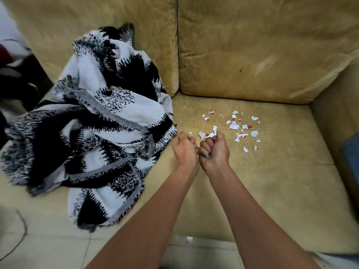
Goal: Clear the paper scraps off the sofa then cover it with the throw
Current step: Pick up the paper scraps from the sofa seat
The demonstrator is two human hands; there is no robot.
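Your left hand is curled into a loose fist just above the sofa seat; whether it encloses any paper cannot be told from this view. Your right hand is closed as well, fingers pinching at white and red paper at the near edge of the paper scraps, with what looks like a patterned fragment tucked in the palm. The remaining scraps lie scattered over the right seat cushion, near the back cushion and well apart from the throw, which sits bunched on the left half of the seat with one corner hanging over the front edge. Risks noted: the pieces are small and light, so a hurried sweep likely flicks them into the cushion seam or onto the floor tiles; an overfilled fist probably sheds pieces in transit; and spreading the throw before the seat is fully cleared would trap scraps beneath it.
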